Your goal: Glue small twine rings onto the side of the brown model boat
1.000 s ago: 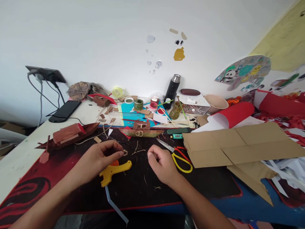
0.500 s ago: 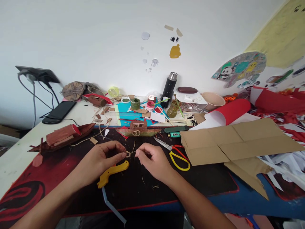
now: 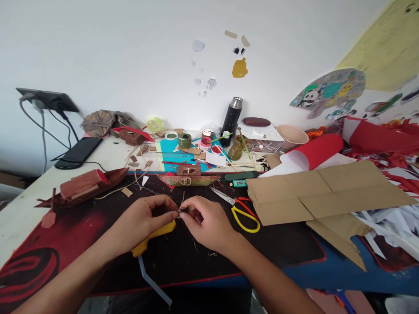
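My left hand (image 3: 152, 218) and my right hand (image 3: 207, 218) meet fingertip to fingertip above the dark mat. Both pinch a small piece of twine (image 3: 179, 211), mostly hidden by the fingers; a loose end stands up between them. Under my left hand lies a yellow hot glue gun (image 3: 153, 237) with a translucent glue stick (image 3: 152, 281) sticking out toward me. Just beyond the hands sits a small model boat (image 3: 196, 179) with a brown cabin and two twine rings on its side. To the right of my right hand lie open scissors (image 3: 244, 218) with yellow and red handles.
A larger reddish-brown model boat (image 3: 83, 187) stands at left beside a phone (image 3: 78, 152). Paint jars (image 3: 185, 141), a black thermos (image 3: 231, 120) and brushes line the back. Cardboard sheets (image 3: 327, 192) and paper scraps cover the right side.
My right hand has moved left until its fingertips meet those of my left hand. The twine ring that showed at my left fingertips is now mostly covered. The view has shifted slightly.
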{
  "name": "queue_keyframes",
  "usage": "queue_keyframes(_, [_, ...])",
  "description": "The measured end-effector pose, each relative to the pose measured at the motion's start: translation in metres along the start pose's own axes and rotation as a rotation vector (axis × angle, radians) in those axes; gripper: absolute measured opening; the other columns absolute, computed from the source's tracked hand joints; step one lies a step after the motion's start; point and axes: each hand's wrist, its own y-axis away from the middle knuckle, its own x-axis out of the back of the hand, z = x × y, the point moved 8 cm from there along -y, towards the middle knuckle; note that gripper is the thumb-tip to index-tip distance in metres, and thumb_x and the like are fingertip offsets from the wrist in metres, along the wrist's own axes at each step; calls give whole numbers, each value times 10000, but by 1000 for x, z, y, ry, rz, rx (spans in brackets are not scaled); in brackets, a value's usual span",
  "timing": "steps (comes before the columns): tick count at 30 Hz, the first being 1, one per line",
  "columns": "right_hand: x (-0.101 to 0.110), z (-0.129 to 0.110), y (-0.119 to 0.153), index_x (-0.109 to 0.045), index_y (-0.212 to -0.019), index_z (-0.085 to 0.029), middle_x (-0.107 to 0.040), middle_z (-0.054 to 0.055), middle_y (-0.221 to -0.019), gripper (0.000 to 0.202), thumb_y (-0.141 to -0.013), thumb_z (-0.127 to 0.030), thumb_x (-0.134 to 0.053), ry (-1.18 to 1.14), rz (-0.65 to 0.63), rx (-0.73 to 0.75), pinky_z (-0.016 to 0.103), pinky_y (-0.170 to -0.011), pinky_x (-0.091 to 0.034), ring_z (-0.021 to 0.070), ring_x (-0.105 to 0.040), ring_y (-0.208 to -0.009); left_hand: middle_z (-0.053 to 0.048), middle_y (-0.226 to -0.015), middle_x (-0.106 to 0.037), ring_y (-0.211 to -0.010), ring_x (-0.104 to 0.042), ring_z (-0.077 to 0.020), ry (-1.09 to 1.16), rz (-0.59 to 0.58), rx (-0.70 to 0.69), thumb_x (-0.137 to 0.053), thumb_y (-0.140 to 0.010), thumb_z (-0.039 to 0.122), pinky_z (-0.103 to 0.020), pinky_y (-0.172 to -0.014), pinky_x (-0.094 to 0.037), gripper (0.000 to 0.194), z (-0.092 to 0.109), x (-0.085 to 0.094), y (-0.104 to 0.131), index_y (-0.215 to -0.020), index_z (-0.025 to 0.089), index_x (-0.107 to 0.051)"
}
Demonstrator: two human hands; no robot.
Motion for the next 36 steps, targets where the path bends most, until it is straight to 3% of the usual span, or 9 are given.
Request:
queue_keyframes(12, [-2, -11, 1, -714, -1043, -224, -780, 22, -878, 89, -1038, -173, -641, 152, -8, 183, 289, -706, -454, 182, -704, -748, -3, -835, -795, -798, -705, -233, -7, -66, 21, -721, -824, 567, -293, -712, -537, 318, -2, -2, -2, -864, 267, -817])
queue_keyframes(19, [0, -5, 1, -718, -1009, -232, -743, -12, -787, 56, -1006, -186, -685, 80, -3, 83, 262, -651, -434, 153, -655, -645, -19, -929, -847, -900, -757, -266, 23, -78, 19, -728, -832, 615, -321, -806, -577, 368, -3, -2, -2, -922, 277, -842])
queue_keyframes(23, [2, -2, 1, -715, -991, -235, -722, -24, -762, 54, -1012, -207, -674, -3, 25, 66, 250, -627, -418, 137, -608, -601, -49, -1024, -852, -923, -754, -277, 63, -63, 26, -737, -843, 666, -324, -766, -584, 451, -6, 1, -3, -1011, 261, -840])
queue_keyframes(29, [4, -8, 0, -702, -979, -232, -720, -15, -769, 78, -1012, -190, -645, 11, 57, 140, 265, -643, -410, 146, -600, -616, -24, -880, -746, -793, -617, -198, 79, -128, 22, -698, -912, 696, -276, -683, -491, 474, -11, -4, -2, -998, 246, -818])
queue_keyframes(36, [3, -11, 1, -692, -975, -227, -725, -8, -770, 91, -1026, -178, -634, 49, 50, 185, 279, -651, -400, 157, -623, -644, -2, -787, -625, -712, -513, -163, 177, -184, 51, -734, -884, 714, -263, -630, -422, 503, -12, -10, -3, -958, 223, -811])
